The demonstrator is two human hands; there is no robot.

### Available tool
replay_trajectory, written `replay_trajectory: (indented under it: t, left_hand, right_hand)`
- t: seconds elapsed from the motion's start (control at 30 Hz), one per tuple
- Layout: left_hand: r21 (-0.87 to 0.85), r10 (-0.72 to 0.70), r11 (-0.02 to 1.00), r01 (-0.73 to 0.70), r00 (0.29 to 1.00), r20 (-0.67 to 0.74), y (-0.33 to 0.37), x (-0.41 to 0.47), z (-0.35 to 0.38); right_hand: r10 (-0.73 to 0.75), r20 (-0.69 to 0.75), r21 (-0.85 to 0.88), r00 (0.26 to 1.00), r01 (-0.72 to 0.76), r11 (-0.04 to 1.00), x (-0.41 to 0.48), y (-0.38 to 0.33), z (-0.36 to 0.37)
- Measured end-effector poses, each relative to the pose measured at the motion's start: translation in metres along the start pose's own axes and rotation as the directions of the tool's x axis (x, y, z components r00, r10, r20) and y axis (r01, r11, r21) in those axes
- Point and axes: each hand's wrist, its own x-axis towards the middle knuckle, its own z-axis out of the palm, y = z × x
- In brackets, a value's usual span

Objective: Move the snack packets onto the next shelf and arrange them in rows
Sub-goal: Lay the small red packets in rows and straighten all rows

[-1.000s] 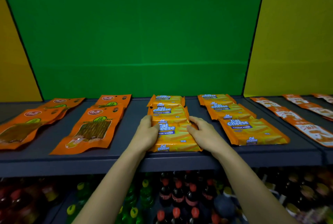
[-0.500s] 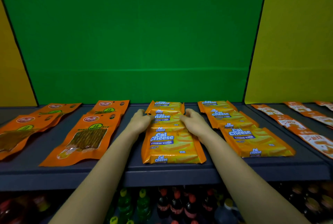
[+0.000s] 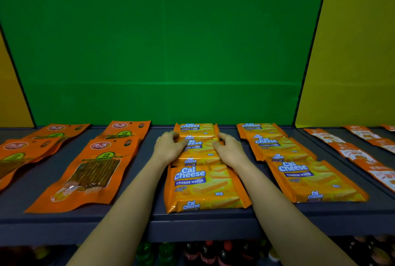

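Observation:
A row of orange Cal Cheese wafer packets runs front to back in the middle of the dark shelf (image 3: 136,217). The front packet (image 3: 203,188) lies flat near the shelf's edge. Behind it, my left hand (image 3: 167,148) and my right hand (image 3: 229,151) grip the left and right edges of a middle packet (image 3: 197,148), with fingers curled at its sides. The back packet (image 3: 195,129) lies against the green wall. The packets overlap, and my hands hide part of the middle ones.
A second Cal Cheese row (image 3: 312,180) lies to the right. Orange pouches with clear windows (image 3: 94,171) lie to the left, more at the far left (image 3: 19,154). Orange-white sachets (image 3: 363,161) fill the neighbouring shelf on the right. Drink bottles (image 3: 213,253) stand below.
Both hands have moved from the front packet's sides back along the row to a middle packet. The view has tilted up slightly.

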Motion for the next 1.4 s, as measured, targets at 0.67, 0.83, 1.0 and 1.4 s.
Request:
replay_trajectory:
  t: [0.67,0.83,1.0,1.4]
  left_hand:
    - [0.013,0.181,0.982,-0.187,0.924,-0.336,-0.025,-0.062,-0.078]
    - [0.052,0.079,0.997,-0.065,0.941,-0.330,-0.075,-0.086,-0.125]
    - [0.070,-0.017,0.997,0.035,0.970,-0.243,-0.118,-0.094,-0.156]
    - [-0.013,-0.060,0.998,0.061,0.993,0.103,-0.145,-0.058,-0.167]
  right_hand:
    - [-0.295,-0.028,-0.095,0.955,0.291,0.952,-0.033,-0.034,-0.024]
    - [-0.445,0.053,-0.171,0.894,0.447,0.878,-0.064,-0.084,-0.004]
    - [-0.405,0.135,-0.274,0.904,0.427,0.862,-0.078,-0.127,0.036]
    - [0.024,0.153,-0.184,0.988,0.004,0.983,-0.085,-0.148,0.135]
